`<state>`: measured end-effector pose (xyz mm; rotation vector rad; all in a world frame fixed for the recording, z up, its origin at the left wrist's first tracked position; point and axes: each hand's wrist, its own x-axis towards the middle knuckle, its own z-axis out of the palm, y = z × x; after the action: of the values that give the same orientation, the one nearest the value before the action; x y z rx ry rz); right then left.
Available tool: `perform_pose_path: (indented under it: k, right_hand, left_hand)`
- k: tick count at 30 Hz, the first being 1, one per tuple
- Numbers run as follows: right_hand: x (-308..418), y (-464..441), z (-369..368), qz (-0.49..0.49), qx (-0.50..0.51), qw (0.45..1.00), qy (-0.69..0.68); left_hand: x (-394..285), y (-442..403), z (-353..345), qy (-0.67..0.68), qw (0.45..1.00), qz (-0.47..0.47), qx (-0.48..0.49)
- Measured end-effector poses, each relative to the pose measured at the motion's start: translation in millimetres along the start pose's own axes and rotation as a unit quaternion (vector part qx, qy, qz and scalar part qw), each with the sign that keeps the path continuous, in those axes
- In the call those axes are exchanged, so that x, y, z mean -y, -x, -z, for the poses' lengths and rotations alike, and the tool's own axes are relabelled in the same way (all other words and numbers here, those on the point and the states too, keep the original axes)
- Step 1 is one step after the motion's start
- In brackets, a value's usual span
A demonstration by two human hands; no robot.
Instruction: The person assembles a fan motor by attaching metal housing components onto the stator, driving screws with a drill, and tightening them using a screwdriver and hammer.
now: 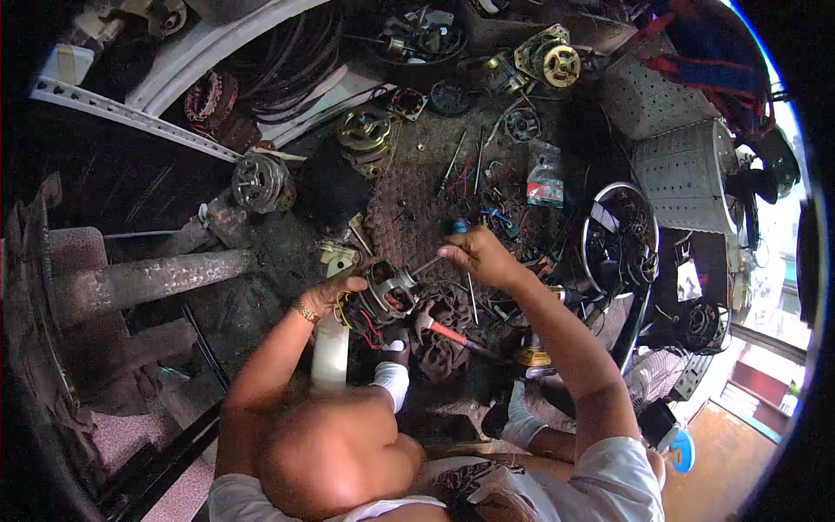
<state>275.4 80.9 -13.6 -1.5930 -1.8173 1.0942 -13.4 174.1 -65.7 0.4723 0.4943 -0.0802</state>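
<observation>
My left hand, with a gold-coloured band at the wrist, is closed on the near-left side of an electric motor. The motor is tilted, and coppery windings show through its open metal frame. Yellow and red wires hang from its lower left. My right hand grips a thin metal rod, whose far end meets the upper right of the motor. Whether the rod has a handle is hidden in the fist. A small blue object shows just beyond the right fingers.
A hammer with a red handle lies on a dark rag. Motor parts, loose tools and a plastic bag cover the floor ahead. To the right are a round basin of wires and a perforated metal drum.
</observation>
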Motion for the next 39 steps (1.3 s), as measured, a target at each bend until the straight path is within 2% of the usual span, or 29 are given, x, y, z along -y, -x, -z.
perform_pose_path:
  k: [3,5,9,11,15,17,21,24,26,28,29,30,31,32,33,35,36,38,39]
  right_hand:
    - [-0.3,-2.0,-3.3,-0.015,-0.004,1.0,-0.006]
    - [6.7,-3.0,-1.5,0.111,-0.092,0.988,-0.054]
    - [11.3,-3.7,5.5,0.122,-0.085,0.988,-0.041]
    - [11.6,-3.1,9.8,0.064,-0.027,0.997,0.045]
    - [4.4,-7.0,8.0,-0.008,0.001,1.0,0.03]
    - [6.9,-9.3,9.4,0.065,-0.037,0.997,0.001]
    - [5.0,-13.6,10.5,0.109,-0.041,0.992,-0.054]
    - [-0.1,-11.9,9.1,0.072,-0.011,0.997,0.028]
    - [-24.4,-10.1,-8.7,-0.119,0.007,0.989,-0.084]
    - [-69.1,12.4,-50.5,-0.22,-0.122,0.931,-0.265]
    - [-63.6,24.8,-56.7,-0.298,-0.102,0.933,-0.176]
    - [-117.4,53.8,-109.7,-0.236,-0.134,0.96,0.071]
    - [-102.2,73.1,-123.8,-0.339,-0.074,0.929,0.13]
    - [-115.8,88.2,-151.5,-0.404,-0.029,0.901,0.156]
    - [-114.2,92.2,-164.8,-0.405,-0.087,0.898,0.15]
    - [-102.8,96.5,-175.4,-0.328,-0.208,0.91,0.146]
    - [-95.8,97.4,-177.9,-0.327,-0.211,0.909,0.146]
    - [-86.3,97.0,-177.5,-0.365,-0.275,0.88,0.13]
    - [-84.7,96.4,-177.4,-0.363,-0.277,0.879,0.133]
  left_hand:
    - [-2.1,0.1,-2.1,-0.008,1.0,-0.003,-0.002]
    - [0.2,-0.2,1.3,-0.023,1.0,-0.018,-0.011]
    - [1.0,-1.1,-0.3,-0.015,0.999,-0.024,0.016]
    - [-1.2,-1.9,-4.3,-0.017,0.999,-0.036,0.025]
    - [4.9,-4.7,4.6,-0.04,0.998,-0.042,-0.003]
    - [10.8,-7.0,13.4,-0.044,0.998,-0.04,-0.02]
    - [13.0,-5.1,19.8,-0.038,0.998,-0.025,-0.036]
    - [5.9,-0.4,7.5,-0.006,1.0,0.002,-0.031]
    - [14.9,-3.2,8.5,0.023,0.999,0.019,-0.027]
    - [36.4,-11.2,13.7,0.085,0.994,-0.063,-0.023]
    - [42.3,-13.5,10.5,0.105,0.99,-0.093,-0.02]
    - [42.4,-14.9,-3.5,0.229,0.972,-0.056,0.014]
    - [45.8,-18.6,-14.1,0.35,0.935,-0.016,0.048]
    - [55.7,-27.5,-13.7,0.439,0.887,-0.03,0.137]
    - [62.1,-28.2,-11.4,0.5,0.85,-0.017,0.166]
    - [68.7,-29.2,-9.7,0.585,0.788,0.01,0.192]
    - [63.3,-26.7,-17.0,0.583,0.789,0.011,0.193]
    - [46.9,-19.1,-40.1,0.609,0.785,0.023,0.113]
    - [46.3,-17.8,-43.9,0.607,0.786,0.022,0.117]
